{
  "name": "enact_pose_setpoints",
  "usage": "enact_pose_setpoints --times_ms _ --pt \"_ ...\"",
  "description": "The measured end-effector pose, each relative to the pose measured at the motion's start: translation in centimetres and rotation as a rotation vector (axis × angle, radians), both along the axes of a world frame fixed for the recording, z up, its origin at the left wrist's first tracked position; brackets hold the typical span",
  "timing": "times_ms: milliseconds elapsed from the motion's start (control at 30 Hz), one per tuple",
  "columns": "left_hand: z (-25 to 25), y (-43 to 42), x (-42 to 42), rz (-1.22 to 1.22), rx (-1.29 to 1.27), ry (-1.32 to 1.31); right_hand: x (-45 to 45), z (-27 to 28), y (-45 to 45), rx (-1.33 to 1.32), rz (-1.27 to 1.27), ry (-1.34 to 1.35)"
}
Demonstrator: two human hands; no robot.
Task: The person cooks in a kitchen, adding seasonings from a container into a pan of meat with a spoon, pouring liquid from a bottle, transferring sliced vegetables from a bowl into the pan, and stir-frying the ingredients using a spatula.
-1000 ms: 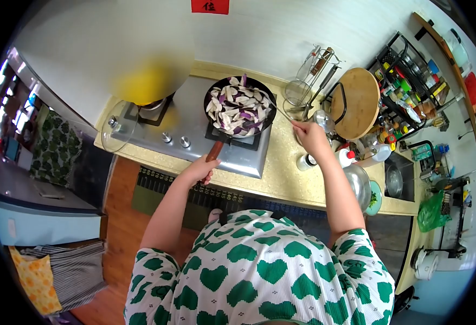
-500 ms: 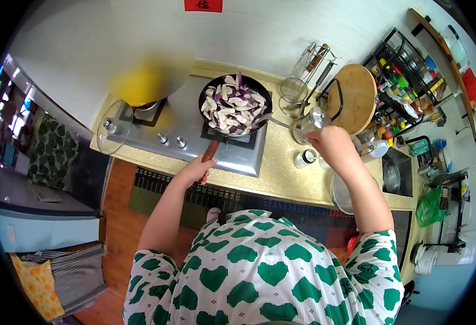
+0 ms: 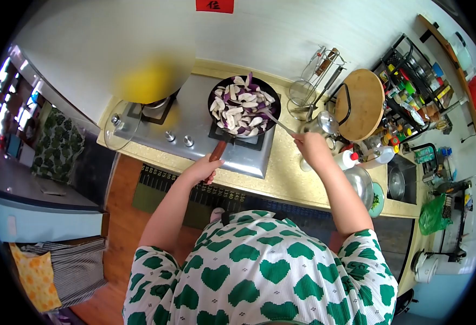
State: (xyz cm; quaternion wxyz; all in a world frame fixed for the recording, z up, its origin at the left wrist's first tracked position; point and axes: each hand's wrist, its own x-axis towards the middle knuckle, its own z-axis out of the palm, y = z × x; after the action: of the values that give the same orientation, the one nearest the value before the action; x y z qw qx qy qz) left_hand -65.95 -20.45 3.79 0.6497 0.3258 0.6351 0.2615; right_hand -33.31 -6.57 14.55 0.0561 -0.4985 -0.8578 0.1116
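Observation:
My left hand (image 3: 203, 170) is wrapped round the brown handle of a dark frying pan (image 3: 272, 90), which sits over the right-hand burner. Sliced purple-and-white eggplant (image 3: 239, 107) fills the pan. To the right of the pan, my right hand (image 3: 314, 149) grips a metal spatula (image 3: 283, 124). The spatula's blade reaches in over the pan's right rim among the eggplant pieces, and its tip is partly hidden by them.
A steel stove (image 3: 192, 116) carries the pan, with a glass lid (image 3: 123, 125) at its left. On the right stand a utensil rack (image 3: 303, 93), a round wooden board (image 3: 361, 105), a white bottle (image 3: 345, 159), a metal bowl (image 3: 361, 184) and a spice shelf (image 3: 406, 81).
My right hand has moved left and slightly down, pushing the spatula deeper into the eggplant. My left hand keeps hold of the pan handle. The camera view has shifted a little.

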Motion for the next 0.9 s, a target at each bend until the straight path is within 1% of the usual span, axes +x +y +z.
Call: enact_pose_setpoints --times_ms 100,167,233,300,400,433,467,500,533,633,733,767,833,867,900 --pt "-0.5 0.1 -0.1 0.003 0.004 0.000 1.3 3.9 -1.1 0.005 0.035 -0.037" --pt "-0.4 0.1 0.0 0.007 0.000 -0.005 2.0 6.8 -2.1 0.002 0.045 0.027" --pt "-0.5 0.1 -0.1 0.011 0.001 -0.006 2.0 9.4 -2.7 -0.010 -0.012 0.067" --pt "-0.7 0.1 -0.2 0.004 0.005 0.001 1.1 10.9 -2.7 0.026 -0.013 0.103" --pt "-0.6 0.1 0.0 0.016 -0.002 0.002 -2.0 9.5 -0.5 0.128 0.063 0.110" --pt "-0.5 0.1 0.0 0.015 0.000 -0.008 -3.0 7.8 1.2 0.160 0.122 0.165" --pt "-0.5 0.1 0.0 0.015 0.003 -0.017 -4.5 6.7 2.2 0.168 0.093 0.145" --pt "-0.4 0.0 -0.1 0.016 0.003 -0.026 -5.8 5.8 3.2 0.184 0.123 0.136" --pt "-0.6 0.0 -0.1 0.029 0.011 -0.031 -7.0 3.9 4.9 0.191 0.152 0.126" --pt "-0.9 0.0 0.0 0.057 0.028 -0.039 -10.1 3.2 5.2 0.067 0.110 0.049" --pt "-0.8 0.0 0.0 0.041 0.024 -0.017 -9.9 1.5 4.9 0.128 0.255 0.057" --pt "-0.8 0.1 -0.1 0.024 0.020 -0.006 -9.4 1.4 5.0 0.102 0.246 0.015" --pt "-0.8 0.0 -0.2 0.011 0.014 0.002 -8.2 4.2 4.0 0.052 0.228 -0.071" --pt "-0.7 0.0 -0.2 0.013 0.014 0.000 -7.5 5.9 3.2 0.088 0.253 -0.108" --pt "-0.6 0.0 -0.1 0.014 0.014 -0.001 -6.4 6.4 3.2 0.113 0.262 -0.108"
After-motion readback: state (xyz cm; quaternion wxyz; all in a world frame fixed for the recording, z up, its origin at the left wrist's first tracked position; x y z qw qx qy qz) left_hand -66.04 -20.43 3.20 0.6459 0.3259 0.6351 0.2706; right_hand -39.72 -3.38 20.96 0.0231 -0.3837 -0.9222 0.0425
